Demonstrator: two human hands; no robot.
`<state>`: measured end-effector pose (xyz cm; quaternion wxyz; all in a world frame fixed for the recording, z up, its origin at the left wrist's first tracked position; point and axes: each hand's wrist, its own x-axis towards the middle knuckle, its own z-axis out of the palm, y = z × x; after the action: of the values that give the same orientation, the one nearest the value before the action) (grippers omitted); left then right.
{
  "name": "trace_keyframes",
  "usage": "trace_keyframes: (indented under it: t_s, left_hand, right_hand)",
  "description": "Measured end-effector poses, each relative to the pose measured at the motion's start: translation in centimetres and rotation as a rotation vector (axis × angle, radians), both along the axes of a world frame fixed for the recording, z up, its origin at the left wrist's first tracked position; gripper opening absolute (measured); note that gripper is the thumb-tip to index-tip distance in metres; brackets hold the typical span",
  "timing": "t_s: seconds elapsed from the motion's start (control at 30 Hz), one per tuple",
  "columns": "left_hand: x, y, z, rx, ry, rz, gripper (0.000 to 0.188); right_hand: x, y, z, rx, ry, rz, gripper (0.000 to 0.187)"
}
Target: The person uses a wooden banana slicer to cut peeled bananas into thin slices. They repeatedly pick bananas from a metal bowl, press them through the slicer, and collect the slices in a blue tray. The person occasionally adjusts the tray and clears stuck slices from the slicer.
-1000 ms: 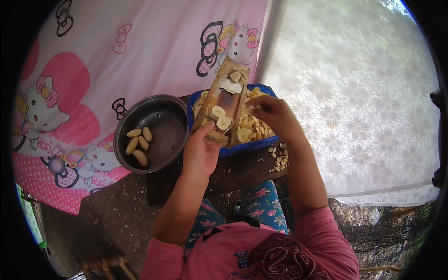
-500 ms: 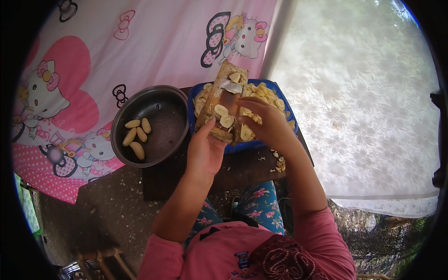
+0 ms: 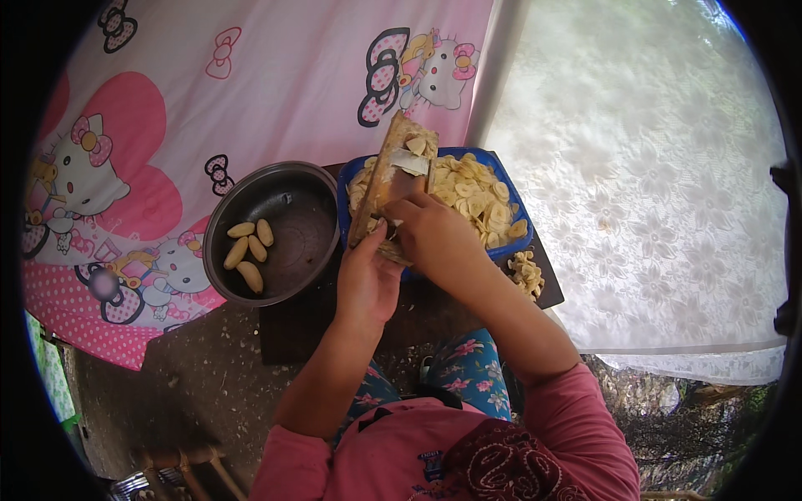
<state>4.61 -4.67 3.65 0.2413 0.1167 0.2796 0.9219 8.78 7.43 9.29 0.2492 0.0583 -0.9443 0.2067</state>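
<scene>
A wooden slicer point(image 3: 386, 167) with a flat metal blade point(image 3: 409, 161) lies tilted across the left part of a blue tub point(image 3: 525, 219). My left hand point(image 3: 368, 282) grips its lower end, thumb on top. Over the lower face of the board, my right hand point(image 3: 441, 238) has its fingers bent and closed; what they hold is hidden. A pale piece of banana point(image 3: 416, 146) rests above the blade. Heaped in the tub are many thin round banana slices point(image 3: 474, 190).
Left of the tub, a dark round metal pot point(image 3: 219, 271) holds several peeled bananas point(image 3: 249, 277). Small banana scraps point(image 3: 526, 274) lie on the dark table point(image 3: 322, 330) at the right corner. A pink printed cloth point(image 3: 276, 92) and a white lace curtain point(image 3: 643, 192) hang behind.
My right hand has moved down and left onto the slicer's lower face, covering the slices there, and its fingers have closed. My left hand keeps its grip. More of the scraps now shows.
</scene>
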Motion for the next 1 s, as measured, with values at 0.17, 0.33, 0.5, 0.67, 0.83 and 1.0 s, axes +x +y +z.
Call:
trace_keyframes:
  t_s: [0.17, 0.33, 0.5, 0.67, 0.83, 1.0]
  left_hand:
    - [0.7, 0.1, 0.7, -0.007, 0.008, 0.035, 0.04]
    - [1.1, 0.0, 1.2, -0.016, -0.013, 0.017, 0.039]
    - [1.5, 0.2, 1.5, 0.011, -0.047, 0.014, 0.04]
    - [1.4, 0.4, 1.5, -0.004, -0.053, 0.017, 0.042]
    - [1.1, 0.1, 1.3, -0.002, -0.062, 0.023, 0.042]
    - [0.6, 0.0, 1.5, 0.072, -0.111, -0.044, 0.042]
  right_hand:
    - [0.1, 2.0, 0.1, -0.273, -0.048, 0.069, 0.03]
    - [0.8, 5.6, -0.3, -1.314, -0.197, 0.184, 0.034]
    - [3.4, 7.4, -3.2, -1.796, -0.104, 0.198, 0.037]
    - [7.3, 8.8, -5.4, -1.541, 0.006, -0.152, 0.029]
    - [8.8, 9.2, -7.2, -0.624, 0.02, -0.444, 0.017]
    - [6.2, 8.1, -3.2, -0.27, 0.127, -0.43, 0.011]
